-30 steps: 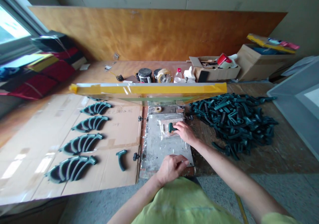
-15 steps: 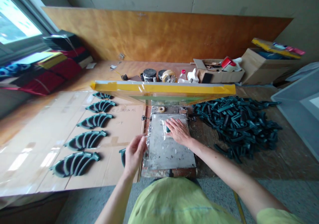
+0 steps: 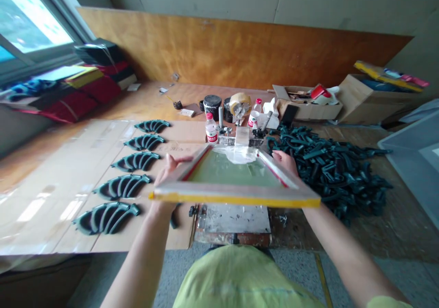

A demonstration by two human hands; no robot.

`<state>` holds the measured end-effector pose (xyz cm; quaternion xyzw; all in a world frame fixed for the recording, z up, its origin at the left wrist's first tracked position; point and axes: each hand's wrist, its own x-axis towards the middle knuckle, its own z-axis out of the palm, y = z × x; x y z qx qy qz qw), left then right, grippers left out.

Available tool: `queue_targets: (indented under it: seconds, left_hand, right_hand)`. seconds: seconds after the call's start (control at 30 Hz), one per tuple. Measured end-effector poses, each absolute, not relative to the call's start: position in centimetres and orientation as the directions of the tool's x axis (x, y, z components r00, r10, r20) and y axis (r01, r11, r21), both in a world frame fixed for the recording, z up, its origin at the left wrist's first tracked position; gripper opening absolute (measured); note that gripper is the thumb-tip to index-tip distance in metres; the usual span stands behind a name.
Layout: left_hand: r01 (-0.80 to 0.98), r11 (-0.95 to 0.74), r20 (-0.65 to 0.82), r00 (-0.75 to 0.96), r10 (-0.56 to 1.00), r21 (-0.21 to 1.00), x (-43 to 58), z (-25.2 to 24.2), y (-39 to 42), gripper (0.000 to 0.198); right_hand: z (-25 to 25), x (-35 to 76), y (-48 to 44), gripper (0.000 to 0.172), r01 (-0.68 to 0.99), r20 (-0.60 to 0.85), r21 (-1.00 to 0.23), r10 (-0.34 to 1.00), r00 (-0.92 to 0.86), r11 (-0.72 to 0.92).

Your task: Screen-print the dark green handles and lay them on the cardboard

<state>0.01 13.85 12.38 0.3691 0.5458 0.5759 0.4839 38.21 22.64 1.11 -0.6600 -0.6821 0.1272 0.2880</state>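
Note:
A wooden-framed printing screen [image 3: 236, 193] with yellow tape on its near edge and a green mesh hangs tilted over a metal plate [image 3: 236, 217]. My left hand [image 3: 167, 171] grips the frame's left rail. My right hand [image 3: 286, 161] holds the right rail, fingers closed on it. A pool of white ink [image 3: 238, 154] lies at the far end of the mesh. The frame hides most of the plate and whatever lies on it.
Several rows of dark green curved plastic parts [image 3: 121, 187] lie on cardboard at the left. A big heap of the same parts [image 3: 329, 168] is at the right. Bottles [image 3: 211, 129], ink tins, tape and cardboard boxes [image 3: 305, 107] stand behind. A grey bin [image 3: 414, 161] sits far right.
The screen has swung down from raised to nearly level over the plate. Both hands left the plate and took hold of the frame's sides. The view tipped upward slightly.

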Motion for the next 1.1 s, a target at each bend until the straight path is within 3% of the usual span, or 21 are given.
queue_targets:
  seconds: [0.1, 0.17, 0.27, 0.4, 0.47, 0.73, 0.87, 1.0, 1.1]
  left_hand:
    - [-0.101, 0.356, -0.367, -0.119, 0.923, 0.929, -1.1, 8.0, 10.2, 0.058]
    - [-0.107, 0.419, -0.428, -0.083, 0.9, 0.902, -1.2, 4.6, 8.7, 0.077]
    - [-0.058, 0.419, -0.423, -0.135, 0.896, 0.906, -0.8, 0.5, 8.1, 0.094]
    - [0.016, 0.432, -0.425, -0.154, 0.892, 0.902, -0.5, -1.8, 8.4, 0.087]
    - [0.005, 0.438, -0.433, -0.139, 0.891, 0.899, -0.6, -1.9, 8.4, 0.083]
    - [0.007, 0.445, -0.441, -0.122, 0.889, 0.895, -1.1, -3.4, 8.3, 0.078]
    - [0.027, 0.436, -0.429, -0.137, 0.893, 0.899, -1.2, -3.4, 8.3, 0.077]
    - [0.026, 0.427, -0.416, -0.178, 0.892, 0.904, -1.0, -2.6, 8.2, 0.076]
    - [0.015, 0.422, -0.412, -0.197, 0.89, 0.906, -0.8, -2.3, 8.1, 0.076]
  right_hand:
    - [3.7, 35.7, 24.0, 0.041, 0.811, 0.345, -0.545, 0.938, -0.017, 0.215]
    - [5.0, 32.7, 24.8, 0.05, 0.813, 0.422, -0.457, 0.893, -0.159, 0.361]
    - [5.8, 28.7, 25.7, 0.049, 0.85, 0.334, -0.308, 0.885, -0.324, 0.427]
    - [5.2, 26.6, 25.6, 0.02, 0.918, 0.049, -0.227, 0.945, -0.322, 0.325]
    - [4.5, 26.6, 24.4, 0.013, 0.923, -0.002, -0.193, 0.941, -0.339, 0.332]
    - [4.8, 30.0, 18.9, 0.027, 0.624, 0.056, -0.222, 0.649, -0.759, 0.749]
    - [4.8, 29.5, 20.0, 0.017, 0.657, 0.111, -0.179, 0.679, -0.726, 0.732]
    - [2.5, 28.5, 18.8, 0.023, 0.701, 0.259, -0.126, 0.706, -0.66, 0.702]
    - [2.2, 28.8, 18.0, 0.021, 0.659, 0.241, -0.182, 0.682, -0.69, 0.73]
